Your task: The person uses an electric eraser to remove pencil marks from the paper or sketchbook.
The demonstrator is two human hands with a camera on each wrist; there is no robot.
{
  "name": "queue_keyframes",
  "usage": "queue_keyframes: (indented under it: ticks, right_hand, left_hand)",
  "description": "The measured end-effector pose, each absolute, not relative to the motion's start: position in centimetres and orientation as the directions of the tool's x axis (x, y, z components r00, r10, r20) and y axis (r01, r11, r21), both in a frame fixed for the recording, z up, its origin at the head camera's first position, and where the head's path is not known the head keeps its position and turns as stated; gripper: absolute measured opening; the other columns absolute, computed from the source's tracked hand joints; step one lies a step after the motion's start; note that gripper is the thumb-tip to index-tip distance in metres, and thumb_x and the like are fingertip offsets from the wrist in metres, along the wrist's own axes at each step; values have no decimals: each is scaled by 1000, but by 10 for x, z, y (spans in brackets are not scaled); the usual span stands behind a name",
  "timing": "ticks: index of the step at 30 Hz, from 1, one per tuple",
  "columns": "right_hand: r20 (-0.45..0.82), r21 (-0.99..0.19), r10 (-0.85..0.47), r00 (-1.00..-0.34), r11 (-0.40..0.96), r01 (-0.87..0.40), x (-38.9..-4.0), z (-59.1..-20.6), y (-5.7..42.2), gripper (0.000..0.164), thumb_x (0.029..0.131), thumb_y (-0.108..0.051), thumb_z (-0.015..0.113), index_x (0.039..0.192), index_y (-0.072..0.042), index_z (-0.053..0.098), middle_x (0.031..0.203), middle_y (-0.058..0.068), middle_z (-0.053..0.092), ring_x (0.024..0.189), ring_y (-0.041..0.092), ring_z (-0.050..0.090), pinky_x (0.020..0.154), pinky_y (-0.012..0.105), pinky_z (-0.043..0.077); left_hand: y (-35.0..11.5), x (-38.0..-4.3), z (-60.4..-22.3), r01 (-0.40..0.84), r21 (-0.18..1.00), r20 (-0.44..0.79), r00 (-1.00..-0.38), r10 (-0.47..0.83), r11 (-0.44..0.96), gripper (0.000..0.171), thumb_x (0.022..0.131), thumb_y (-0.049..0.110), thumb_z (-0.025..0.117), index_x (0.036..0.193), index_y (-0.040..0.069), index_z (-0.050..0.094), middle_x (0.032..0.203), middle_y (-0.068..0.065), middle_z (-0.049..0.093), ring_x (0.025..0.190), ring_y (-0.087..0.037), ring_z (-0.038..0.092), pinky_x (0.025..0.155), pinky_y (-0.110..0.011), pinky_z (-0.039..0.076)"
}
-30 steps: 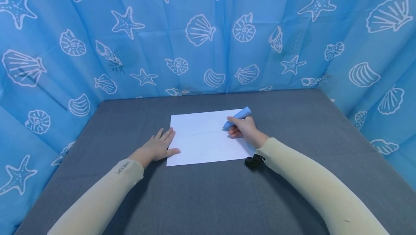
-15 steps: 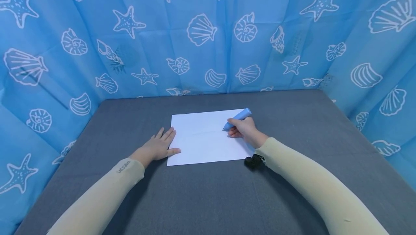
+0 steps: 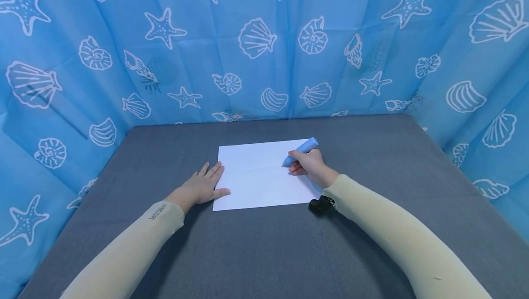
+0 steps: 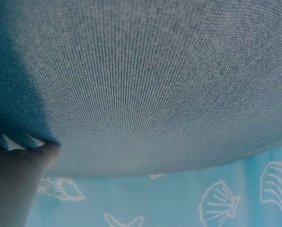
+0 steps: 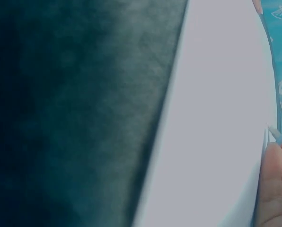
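Observation:
A white sheet of paper (image 3: 256, 184) lies on the grey cloth. My left hand (image 3: 199, 186) rests flat on its left edge, fingers spread and thumb over the sheet. In the right part of the paper, my right hand (image 3: 312, 166) pinches a thick light-blue pen (image 3: 303, 146), tilted, its tip down at the sheet. The right wrist view shows the pen's tip (image 5: 274, 133) beyond a finger (image 5: 273, 165); most of the pen is hidden there. A faint line crosses the paper's middle; I cannot tell whether it is drawn or a fold.
Grey cloth (image 3: 256, 253) covers the table. A blue curtain (image 3: 264, 69) with white shells and starfish stands behind and along both sides. A small black device (image 3: 319, 205) sits under the right wrist, by the paper's lower right corner.
My right hand and the pen have shifted very slightly left over the paper. The left hand keeps its place on the sheet's edge, and the view has drifted a little.

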State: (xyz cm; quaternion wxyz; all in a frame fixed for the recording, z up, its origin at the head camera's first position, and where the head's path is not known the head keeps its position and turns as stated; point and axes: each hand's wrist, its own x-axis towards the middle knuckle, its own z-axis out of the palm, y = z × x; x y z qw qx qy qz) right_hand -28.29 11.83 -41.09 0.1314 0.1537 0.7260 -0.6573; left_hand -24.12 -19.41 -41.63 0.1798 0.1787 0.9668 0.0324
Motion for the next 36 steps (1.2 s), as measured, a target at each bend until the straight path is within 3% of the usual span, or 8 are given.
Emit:
queue_keyframes:
  ticks: [24,36]
  right_hand:
    - [-381,-921,25,-924,76,382,-283,-413,119,29,95,-20,64,104,7,60,63,8,63,50,12,62,54,26,55]
    - [-435,-900,-32,-900,22,435,-282,-409,127,37,94,-25,66,111,6,59,72,9,65,58,14,65,59,28,57]
  left_hand:
    - [-195,-237,-414,345,153,-329,-866,377,926,87,97,60,42,155,2,12,161,-17,7,144,-46,2,112,-63,12]
    - [-193,-236,-410,341,168,-323,-867,379,925,86,98,58,43,155,2,12,161,-18,7,144,-46,1,112,-63,11]
